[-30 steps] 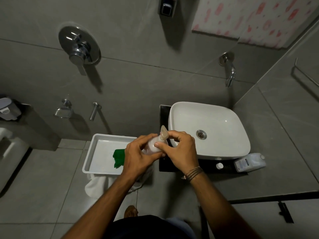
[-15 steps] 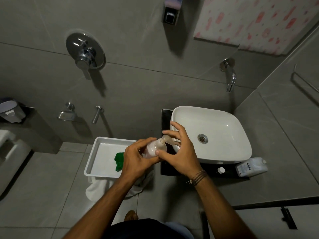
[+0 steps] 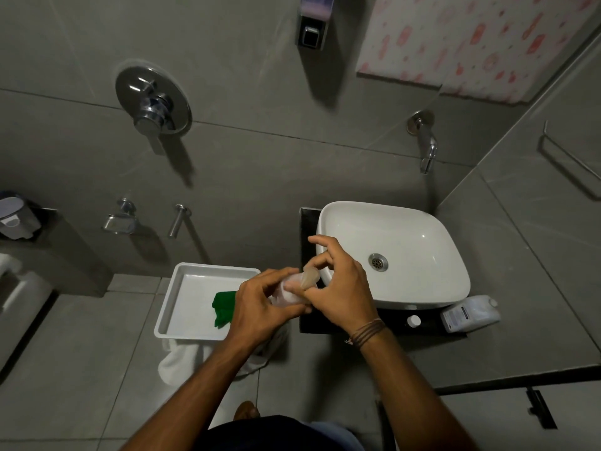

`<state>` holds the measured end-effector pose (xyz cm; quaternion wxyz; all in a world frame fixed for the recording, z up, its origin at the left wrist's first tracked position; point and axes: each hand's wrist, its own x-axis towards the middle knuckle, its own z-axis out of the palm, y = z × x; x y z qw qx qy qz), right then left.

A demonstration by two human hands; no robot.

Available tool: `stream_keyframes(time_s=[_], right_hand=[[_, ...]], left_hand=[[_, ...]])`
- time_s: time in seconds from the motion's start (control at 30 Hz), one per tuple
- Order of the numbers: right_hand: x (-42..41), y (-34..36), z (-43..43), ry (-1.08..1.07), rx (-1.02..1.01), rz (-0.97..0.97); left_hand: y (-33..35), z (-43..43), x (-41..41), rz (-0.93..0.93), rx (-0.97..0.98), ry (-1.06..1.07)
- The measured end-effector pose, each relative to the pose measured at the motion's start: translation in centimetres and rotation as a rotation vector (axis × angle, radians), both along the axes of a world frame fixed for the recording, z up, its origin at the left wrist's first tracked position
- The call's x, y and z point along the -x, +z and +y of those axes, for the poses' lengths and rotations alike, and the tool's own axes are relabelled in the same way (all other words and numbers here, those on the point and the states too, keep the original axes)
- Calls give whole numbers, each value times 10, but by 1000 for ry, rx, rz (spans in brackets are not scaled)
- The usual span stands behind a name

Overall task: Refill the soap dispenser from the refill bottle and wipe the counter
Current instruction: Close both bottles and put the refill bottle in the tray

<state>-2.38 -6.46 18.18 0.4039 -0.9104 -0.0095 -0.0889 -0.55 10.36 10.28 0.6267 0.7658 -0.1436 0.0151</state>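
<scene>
I hold a small pale soap dispenser [image 3: 287, 296] in front of me, left of the white basin [image 3: 422, 222]. My left hand [image 3: 263, 305] wraps its body. My right hand [image 3: 338, 288] pinches the beige pump top [image 3: 309, 277], with the other fingers spread. The clear refill bottle [image 3: 471, 314] lies on its side on the dark counter [image 3: 305, 222], right of the basin, and a small white cap [image 3: 413, 320] sits beside it. A green cloth [image 3: 222, 307] lies in a white tray [image 3: 185, 288] to the left.
A wall tap [image 3: 424, 144] hangs above the basin. Shower valve [image 3: 153, 102] and spouts sit on the grey tiled wall at left. A white towel [image 3: 177, 359] hangs below the tray. A towel bar [image 3: 569, 161] is on the right wall.
The pump top has tipped over from upright toward the right as my right hand turns it. My view has tilted slightly upward. The refill bottle and cloth have not moved.
</scene>
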Motion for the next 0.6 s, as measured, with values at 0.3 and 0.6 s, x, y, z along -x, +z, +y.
stream_keyframes(time_s=[0.3,0.6], right_hand=[[2,-2,1,-69,87,-72],[9,8,18,-250,-53,-141]], left_hand=[[2,-1,-4,59,85,33],[-8,-5,-6,74,61,54]])
